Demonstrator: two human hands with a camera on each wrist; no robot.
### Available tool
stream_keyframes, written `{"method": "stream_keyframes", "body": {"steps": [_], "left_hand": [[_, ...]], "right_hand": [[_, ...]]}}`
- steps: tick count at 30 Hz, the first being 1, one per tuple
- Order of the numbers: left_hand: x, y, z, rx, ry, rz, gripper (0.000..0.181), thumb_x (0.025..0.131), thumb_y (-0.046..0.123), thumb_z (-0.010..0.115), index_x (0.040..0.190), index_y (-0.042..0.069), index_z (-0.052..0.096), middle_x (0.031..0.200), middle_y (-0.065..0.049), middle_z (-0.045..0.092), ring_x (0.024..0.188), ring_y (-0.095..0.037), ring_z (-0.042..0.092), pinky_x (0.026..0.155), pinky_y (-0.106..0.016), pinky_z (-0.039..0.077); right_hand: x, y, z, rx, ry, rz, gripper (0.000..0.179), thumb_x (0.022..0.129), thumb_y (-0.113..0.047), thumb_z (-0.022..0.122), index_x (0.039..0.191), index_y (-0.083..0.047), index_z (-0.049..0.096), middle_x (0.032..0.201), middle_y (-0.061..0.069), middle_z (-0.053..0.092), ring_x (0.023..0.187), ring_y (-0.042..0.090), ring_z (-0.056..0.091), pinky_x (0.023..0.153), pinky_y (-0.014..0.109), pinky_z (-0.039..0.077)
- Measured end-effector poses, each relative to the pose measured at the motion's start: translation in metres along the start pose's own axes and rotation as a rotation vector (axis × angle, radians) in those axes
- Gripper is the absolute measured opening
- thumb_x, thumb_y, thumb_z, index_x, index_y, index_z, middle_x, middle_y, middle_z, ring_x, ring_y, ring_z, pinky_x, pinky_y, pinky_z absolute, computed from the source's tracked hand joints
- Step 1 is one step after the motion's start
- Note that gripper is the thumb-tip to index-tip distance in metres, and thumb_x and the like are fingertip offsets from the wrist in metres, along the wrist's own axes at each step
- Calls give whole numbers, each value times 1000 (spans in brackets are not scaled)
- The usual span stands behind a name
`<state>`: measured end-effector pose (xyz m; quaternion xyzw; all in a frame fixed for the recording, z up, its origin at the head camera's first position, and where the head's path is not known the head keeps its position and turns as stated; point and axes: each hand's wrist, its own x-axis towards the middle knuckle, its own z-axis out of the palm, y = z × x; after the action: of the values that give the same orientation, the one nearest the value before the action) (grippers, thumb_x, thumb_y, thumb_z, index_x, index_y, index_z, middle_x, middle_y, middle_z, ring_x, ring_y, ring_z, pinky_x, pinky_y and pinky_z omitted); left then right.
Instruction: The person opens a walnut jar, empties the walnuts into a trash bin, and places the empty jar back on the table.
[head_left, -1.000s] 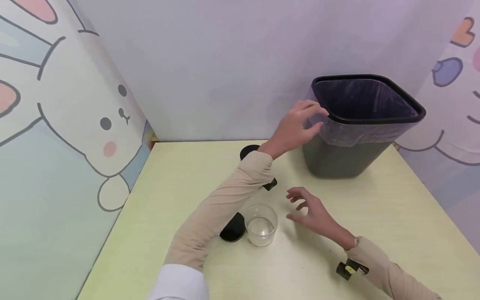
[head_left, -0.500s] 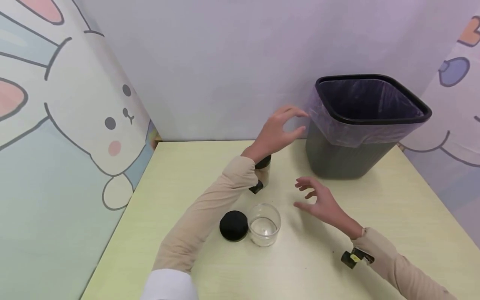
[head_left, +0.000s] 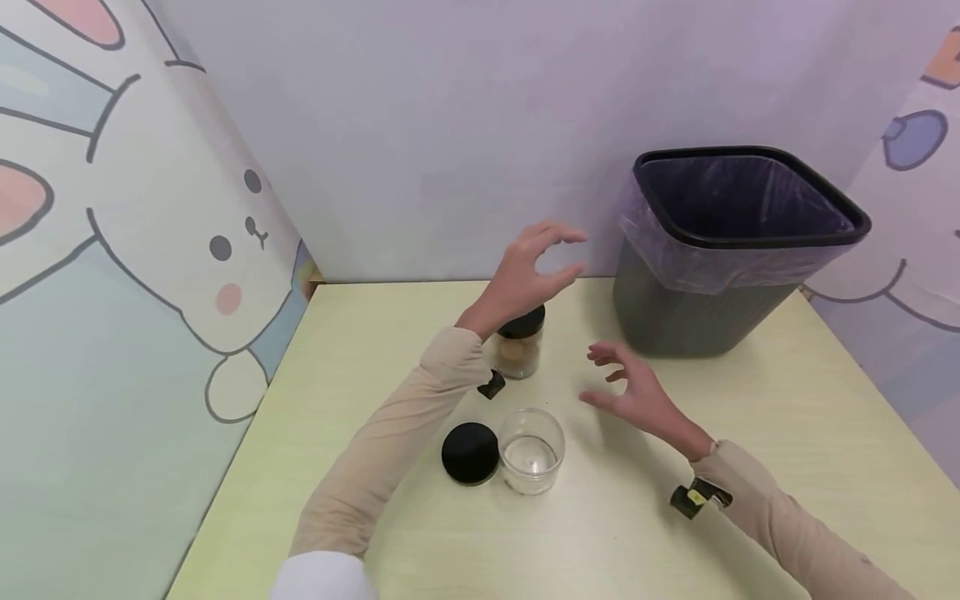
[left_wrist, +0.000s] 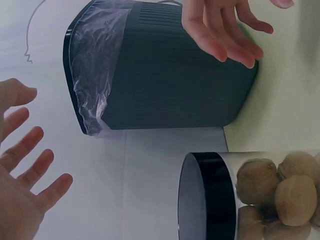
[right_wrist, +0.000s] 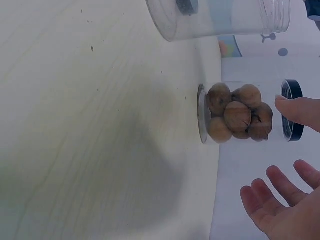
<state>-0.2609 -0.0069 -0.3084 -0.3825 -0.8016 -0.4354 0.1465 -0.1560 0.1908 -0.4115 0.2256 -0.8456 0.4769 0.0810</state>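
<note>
In the head view my left hand [head_left: 528, 271] hovers above and behind a black-lidded jar of walnuts [head_left: 519, 354], fingers and thumb spread apart with nothing between them. My right hand [head_left: 633, 393] hangs over the table to the right of an open clear jar [head_left: 531, 475], its fingers loosely bent and holding nothing. A round black lid [head_left: 470, 454] lies flat just left of that jar. The left wrist view shows the walnut jar's black lid [left_wrist: 217, 200] near my left hand [left_wrist: 22, 185]. In the right wrist view the walnuts [right_wrist: 237, 115] show through the jar's wall.
A dark grey trash bin [head_left: 675, 321] with a black rim and a translucent liner stands at the back right of the pale table [head_left: 360, 350]. Behind it rises a plain wall [head_left: 420, 142]. Cartoon-printed panels flank both sides.
My left hand has drawn left, away from the bin's rim, uncovering the walnut jar and the black lid. My right hand has risen slightly in the view, staying right of the open jar.
</note>
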Motion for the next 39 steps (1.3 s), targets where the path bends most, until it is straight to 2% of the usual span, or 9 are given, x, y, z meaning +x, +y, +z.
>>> {"method": "stream_keyframes", "body": {"steps": [6, 15, 22, 24, 31, 39], "left_hand": [[-11, -7, -7, -3, 35, -22, 34, 88, 28, 67, 120, 19, 63, 120, 8, 56, 109, -6, 46, 93, -25, 38], [-24, -14, -18, -4, 75, -56, 34, 87, 25, 69, 119, 18, 63, 119, 9, 57, 107, -7, 46, 91, -27, 39], [-32, -22, -21, -5, 83, -64, 34, 86, 25, 69, 119, 17, 63, 117, 9, 58, 106, -7, 46, 91, -28, 40], [-35, -24, -22, -12, 82, -77, 34, 87, 26, 68, 119, 18, 62, 118, 9, 57, 106, -7, 46, 91, -28, 40], [-46, -31, -27, -27, 92, -134, 35, 86, 27, 68, 120, 20, 62, 118, 10, 56, 106, -8, 46, 91, -30, 41], [-58, -40, -29, -49, 103, -184, 39, 86, 27, 69, 122, 14, 61, 119, 9, 56, 109, -9, 47, 94, -36, 42]], "right_hand": [[7, 2, 1, 31, -11, 24, 63, 69, 3, 80, 123, 9, 48, 115, 25, 56, 105, 39, 52, 78, 57, 46], [16, 9, 7, 33, -27, 37, 66, 70, 0, 81, 126, 9, 45, 119, 25, 54, 109, 41, 50, 82, 56, 45], [24, 48, 19, 16, -12, 27, 74, 67, -7, 86, 128, 3, 46, 121, 22, 53, 110, 40, 49, 82, 53, 45], [26, 52, 21, 5, -16, 31, 75, 67, -11, 86, 129, 0, 46, 122, 19, 54, 110, 38, 50, 83, 50, 46], [34, 56, 26, 3, -27, 24, 75, 68, -16, 86, 129, -3, 46, 123, 16, 53, 110, 37, 50, 84, 48, 46], [43, 59, 31, 11, -35, 28, 76, 68, -17, 86, 130, -5, 44, 124, 16, 53, 110, 37, 50, 84, 47, 46]]}}
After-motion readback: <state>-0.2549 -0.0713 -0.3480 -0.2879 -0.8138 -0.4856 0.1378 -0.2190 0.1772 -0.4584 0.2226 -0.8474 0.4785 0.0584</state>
